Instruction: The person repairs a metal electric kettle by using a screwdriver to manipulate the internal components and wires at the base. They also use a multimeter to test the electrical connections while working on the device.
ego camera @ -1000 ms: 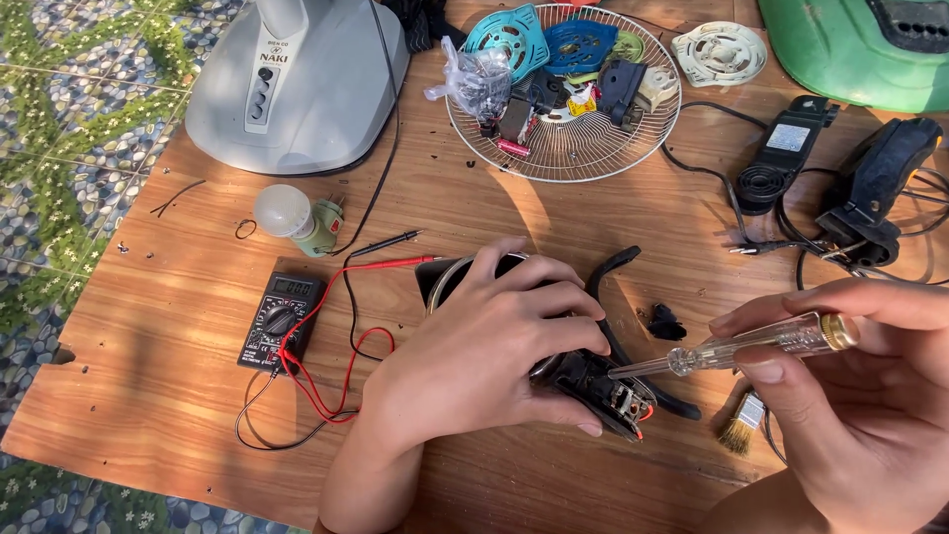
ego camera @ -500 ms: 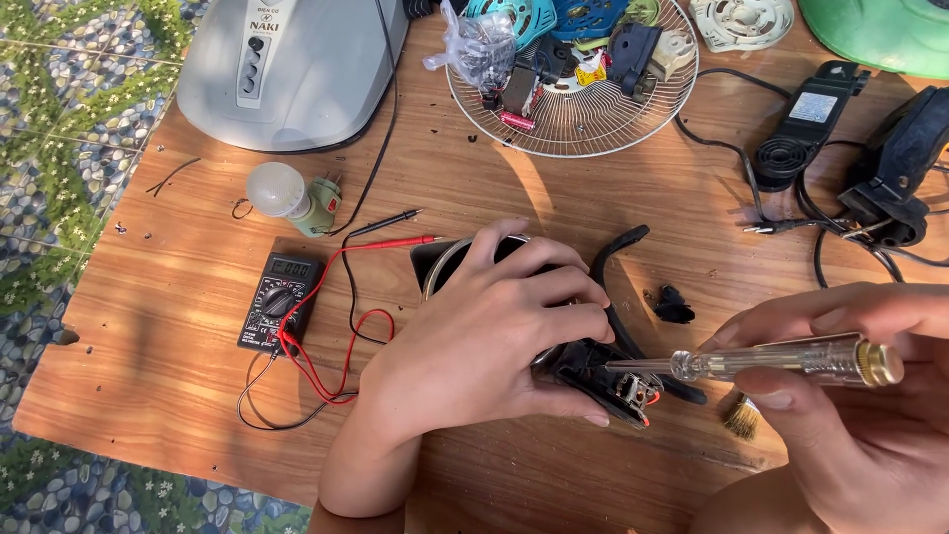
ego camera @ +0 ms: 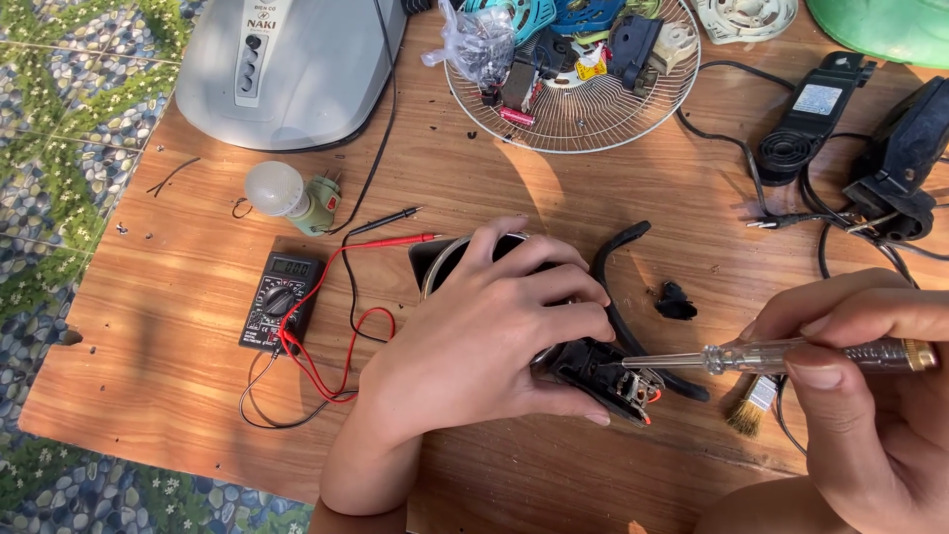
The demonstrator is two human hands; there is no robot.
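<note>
Screwdriver (ego camera: 781,354) tip now eased into the black device (ego camera: 603,374) near the desk's (ego camera: 178,326) front edge, left hand (ego camera: 484,336) clamped over it, right hand (ego camera: 870,396) pinching the screwdriver handle, multimeter (ego camera: 280,300) toward the left edge, brush (ego camera: 751,407) beside.

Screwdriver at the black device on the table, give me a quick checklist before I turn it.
1. Left hand clamps the black device: ok.
2. Right hand grips the screwdriver: ok.
3. Tip seated in a screw head: cannot tell, too small.
4. Red wires at the device's open end away from the tip: cannot tell.
5. Small brush lies right under the shaft: not ok.
6. Multimeter leads away from the work: ok.
</note>
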